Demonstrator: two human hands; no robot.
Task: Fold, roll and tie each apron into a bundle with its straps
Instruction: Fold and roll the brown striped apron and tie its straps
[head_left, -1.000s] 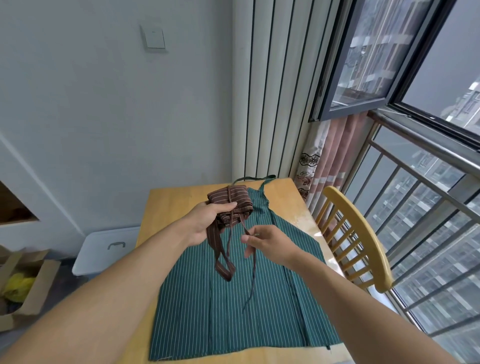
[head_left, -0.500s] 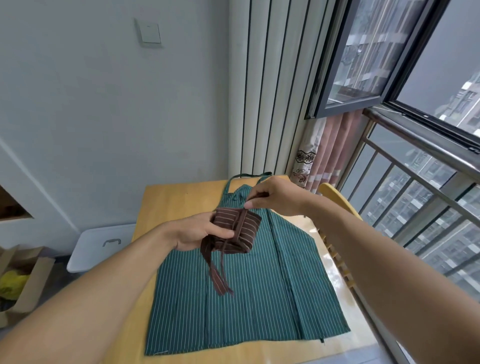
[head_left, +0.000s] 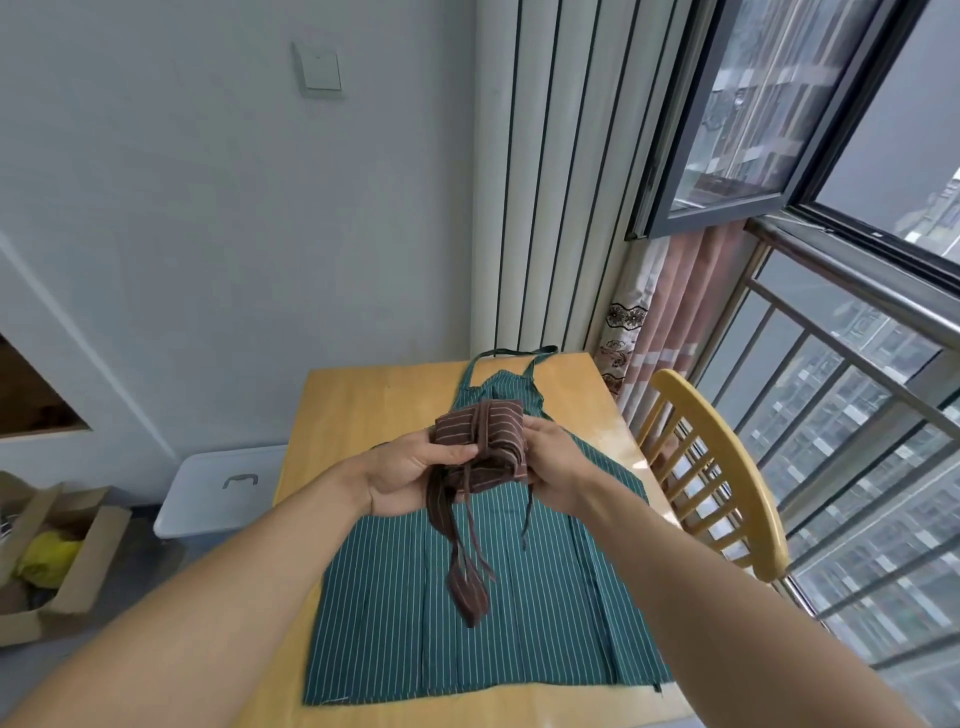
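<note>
Above green apron (head_left: 483, 597), left hand (head_left: 405, 475), right hand (head_left: 553, 462) both gripping brown bundle (head_left: 483, 441), straps (head_left: 467, 566) dangling

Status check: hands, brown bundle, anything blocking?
Left hand and right hand both grip brown bundle. Straps dangling, untied. Green apron flat on table; nothing blocking.

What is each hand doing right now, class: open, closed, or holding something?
Left hand: grips the rolled brown striped apron bundle.
Right hand: grips the same bundle from the other side.
</note>
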